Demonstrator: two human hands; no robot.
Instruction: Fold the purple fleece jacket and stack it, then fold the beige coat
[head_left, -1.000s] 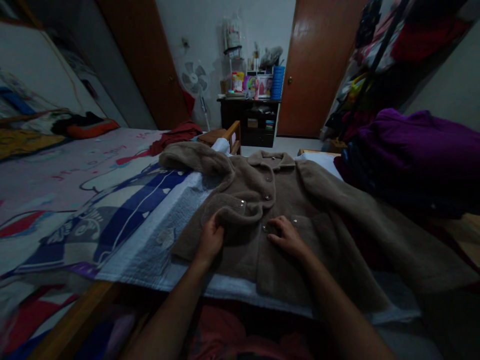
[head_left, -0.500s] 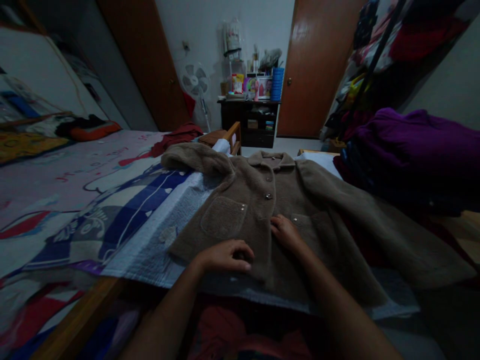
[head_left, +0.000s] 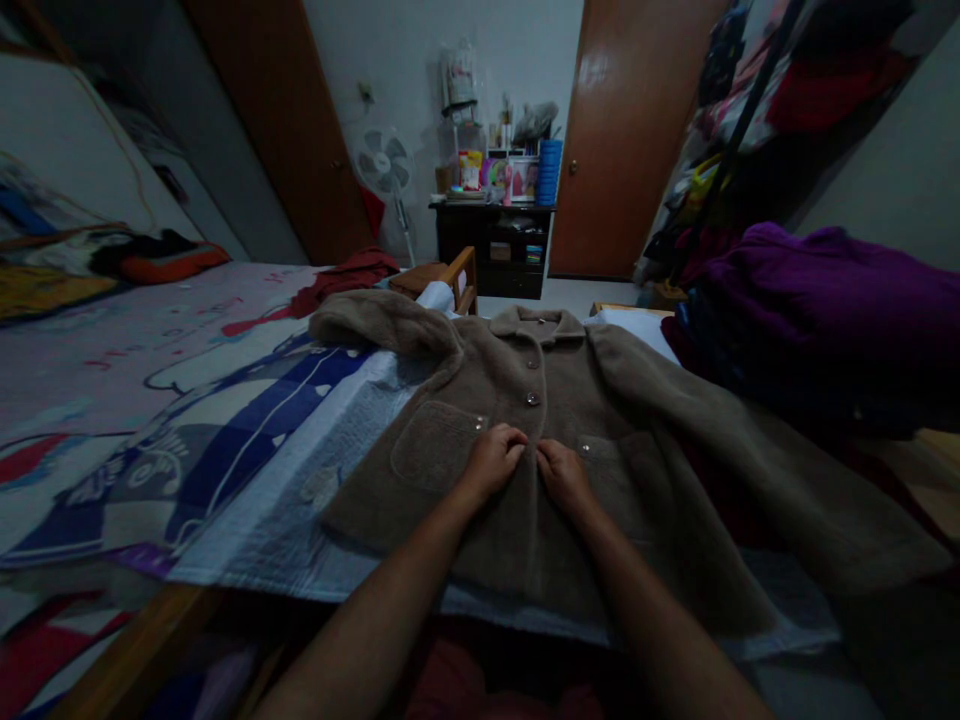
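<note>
A brown fuzzy coat [head_left: 442, 450] lies front side up, its collar away from me and its sleeves spread to both sides. Two shiny buttons show on the front edge above my hands. My left hand [head_left: 495, 458] is closed at the left side of that edge, fingertips pinching the cloth. Just across the edge, my right hand [head_left: 562, 472] also pinches the coat, near the right pocket. A small gap separates the two hands.
Under the coat is a pale blue quilted cover [head_left: 300, 520]. A patterned bed [head_left: 187, 350] lies at the left. Purple clothing [head_left: 832, 290] is piled at the right. A fan [head_left: 384, 165] and dark cabinet [head_left: 487, 250] stand at the back.
My left hand has moved up and right from the coat's lower part to the front edge and closed on the cloth. My right hand has stayed near the same spot.
</note>
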